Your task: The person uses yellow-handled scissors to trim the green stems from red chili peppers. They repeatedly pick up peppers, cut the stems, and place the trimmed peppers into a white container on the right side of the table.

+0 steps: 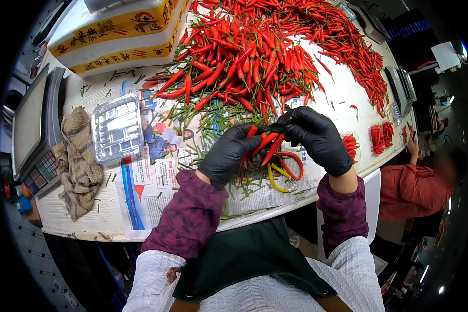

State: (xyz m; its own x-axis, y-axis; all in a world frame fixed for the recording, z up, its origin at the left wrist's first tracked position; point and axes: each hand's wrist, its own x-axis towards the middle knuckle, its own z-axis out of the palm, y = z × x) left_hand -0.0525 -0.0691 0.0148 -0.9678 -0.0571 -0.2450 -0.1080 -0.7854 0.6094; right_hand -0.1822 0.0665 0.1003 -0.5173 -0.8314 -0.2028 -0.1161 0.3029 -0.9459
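My left hand [234, 152], in a black glove, is closed around several red chili peppers [273, 148] that point down and to the right. My right hand [310, 134], gloved alike, has its fingertips bent at the stem end of these peppers, close to my left fingers; whether it pinches a stem is hard to tell. Just below the hands lie scissors [288, 183] with red and yellow handles, their blades hidden. Green stem pieces [195, 130] are strewn over the newspaper [152, 195] under my hands. Beyond them rises a large heap of red chilies [249, 54].
A clear plastic tray [117, 128], a brown cloth [80, 167] and a scale [39, 136] are at the left. A taped foam box [117, 39] stands behind. Filled trays [381, 138] and another scale [399, 85] are at the right, near a co-worker in red [417, 191].
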